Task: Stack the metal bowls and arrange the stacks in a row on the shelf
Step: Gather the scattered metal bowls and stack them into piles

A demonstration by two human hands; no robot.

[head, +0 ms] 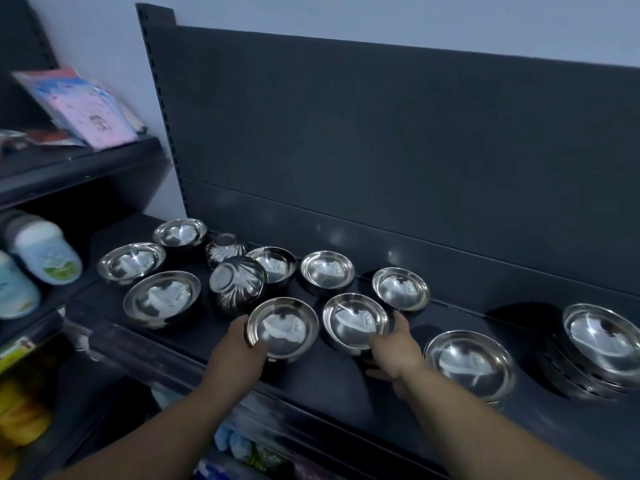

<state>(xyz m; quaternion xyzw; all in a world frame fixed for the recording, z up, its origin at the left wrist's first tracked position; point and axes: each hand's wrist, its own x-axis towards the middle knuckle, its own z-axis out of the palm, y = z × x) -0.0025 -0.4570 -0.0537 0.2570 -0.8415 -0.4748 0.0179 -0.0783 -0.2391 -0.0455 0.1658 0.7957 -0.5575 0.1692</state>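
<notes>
Several shiny metal bowls lie scattered on the dark shelf [332,379]. My left hand [239,355] grips the near-left rim of one upright bowl [284,327] at the shelf's front. My right hand [394,351] holds the near-right rim of the bowl beside it [353,320]. Two bowls lie upside down, one [239,282] just behind my left hand and one [225,247] further back. A single larger bowl [471,362] sits to the right of my right hand. A stack of bowls [595,351] stands at the far right.
The shelf's dark back panel [381,150] rises behind the bowls. To the left, another shelf unit holds white bottles [45,251] and pink packets [86,105] above. Packaged goods [239,445] show on the shelf below.
</notes>
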